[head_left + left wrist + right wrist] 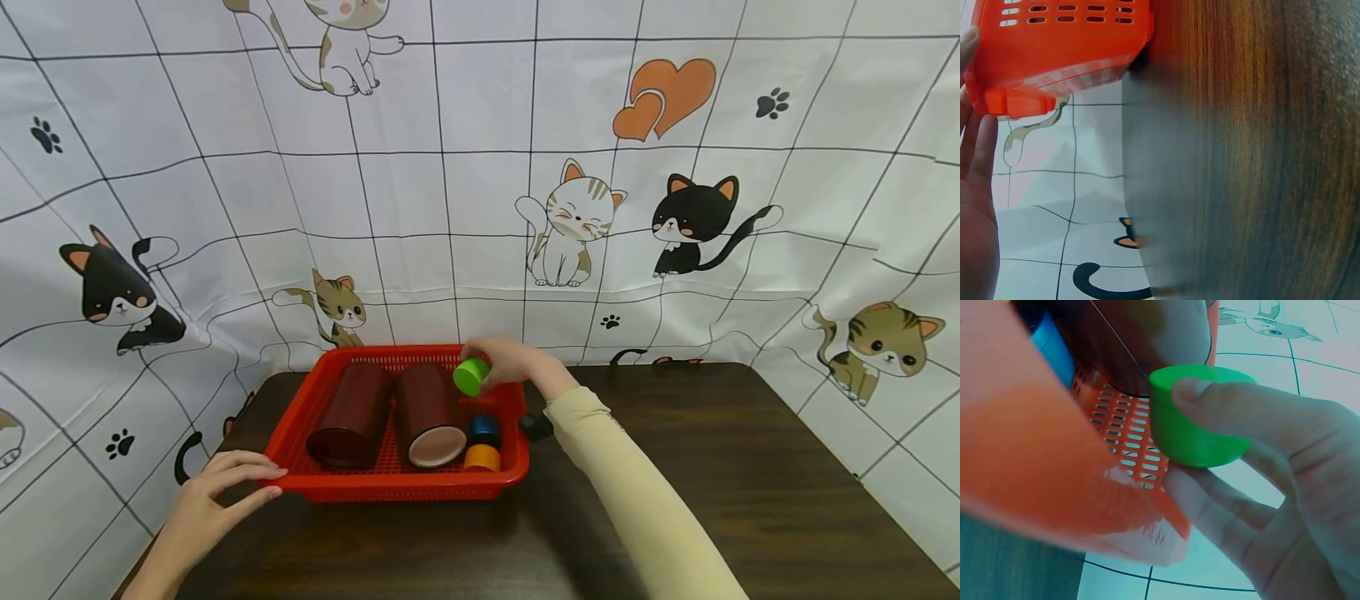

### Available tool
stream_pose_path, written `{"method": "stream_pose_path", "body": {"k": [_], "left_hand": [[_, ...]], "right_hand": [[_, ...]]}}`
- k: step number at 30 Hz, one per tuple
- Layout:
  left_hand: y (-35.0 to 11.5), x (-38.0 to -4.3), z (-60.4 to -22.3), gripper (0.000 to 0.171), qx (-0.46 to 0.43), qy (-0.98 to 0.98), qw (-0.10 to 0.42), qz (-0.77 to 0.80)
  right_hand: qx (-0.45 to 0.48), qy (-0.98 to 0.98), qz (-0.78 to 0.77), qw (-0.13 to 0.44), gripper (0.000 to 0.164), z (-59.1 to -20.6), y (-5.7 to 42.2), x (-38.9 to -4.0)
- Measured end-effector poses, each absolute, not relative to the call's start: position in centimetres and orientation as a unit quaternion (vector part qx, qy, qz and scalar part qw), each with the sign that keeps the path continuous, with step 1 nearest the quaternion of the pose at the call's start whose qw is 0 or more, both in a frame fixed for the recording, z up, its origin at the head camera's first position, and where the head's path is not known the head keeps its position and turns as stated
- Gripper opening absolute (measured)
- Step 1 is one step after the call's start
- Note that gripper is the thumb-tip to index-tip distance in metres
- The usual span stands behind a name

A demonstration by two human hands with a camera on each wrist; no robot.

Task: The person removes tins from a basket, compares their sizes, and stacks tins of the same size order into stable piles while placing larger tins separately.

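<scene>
My right hand (506, 362) pinches a small green cup (471, 377) between thumb and fingers, over the back right part of a red plastic basket (397, 492). In the right wrist view the cup (1200, 425) has smooth, rounded sides. My left hand (217, 500) holds the basket's front left corner, thumb and fingers on either side of the rim. Inside the basket lie two dark brown cylindrical containers (352, 412), side by side; the right one shows a pale round end (437, 447). Right of them sit a blue piece (485, 430) and a yellow-orange piece (482, 458).
The basket stands on a dark wooden table (675, 467), near its back edge. A white cloth (480, 208) with grid lines and cartoon cats hangs behind and at the sides. A dark wrist device (536, 427) shows below my right wrist, beside the basket.
</scene>
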State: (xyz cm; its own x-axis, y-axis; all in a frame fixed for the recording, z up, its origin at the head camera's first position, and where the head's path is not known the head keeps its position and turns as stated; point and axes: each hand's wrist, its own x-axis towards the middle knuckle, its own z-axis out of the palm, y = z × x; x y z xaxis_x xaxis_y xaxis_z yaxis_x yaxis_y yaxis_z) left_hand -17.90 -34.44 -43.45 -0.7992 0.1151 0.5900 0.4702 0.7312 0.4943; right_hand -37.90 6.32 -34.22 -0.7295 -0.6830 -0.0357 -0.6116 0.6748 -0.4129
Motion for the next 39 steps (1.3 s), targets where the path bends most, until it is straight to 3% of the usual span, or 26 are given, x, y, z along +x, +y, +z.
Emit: {"method": "stream_pose_path", "body": {"k": [15,22,39], "left_hand": [[-34.1,-18.2,-43.4,0.035,-0.159,-0.891,0.269,-0.329],[-34.4,-18.1,-43.3,0.036,-0.169,-0.890,0.273,-0.325],[-34.2,-17.8,-42.8,0.032,-0.157,-0.905,0.251,-0.305]], "right_hand": [[-0.321,0.882,-0.346,0.024,0.057,-34.0,8.7,-36.3],[-0.308,0.841,-0.444,0.031,0.066,-33.9,9.7,-35.0],[-0.238,0.790,-0.565,0.008,0.060,-35.2,13.7,-31.9]]}}
